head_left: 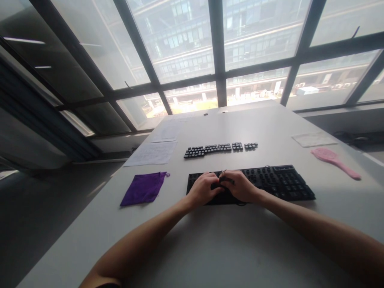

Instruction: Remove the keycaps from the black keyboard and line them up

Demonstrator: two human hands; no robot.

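Observation:
A black keyboard (288, 182) lies on the white table in front of me, its left and middle parts partly covered by my hands. My right hand (241, 186) is closed over the keyboard, pinching a small dark tool with thin wire at its top (223, 173), which looks like a keycap puller. Right beside it, my left hand (204, 187) curls over the keys with bent fingers. Its fingertips meet the right hand's, and what they hold, if anything, is hidden. Behind the keyboard, loose black keycaps (217, 148) lie in rows, grouped like a keyboard layout.
A purple drawstring pouch (144, 187) lies to the left, with paper sheets (151, 153) behind it. On the right are a pink hairbrush (334, 160) and a flat, pale packet or cloth (313, 139). Large windows (255, 36) rise beyond the table's far edge.

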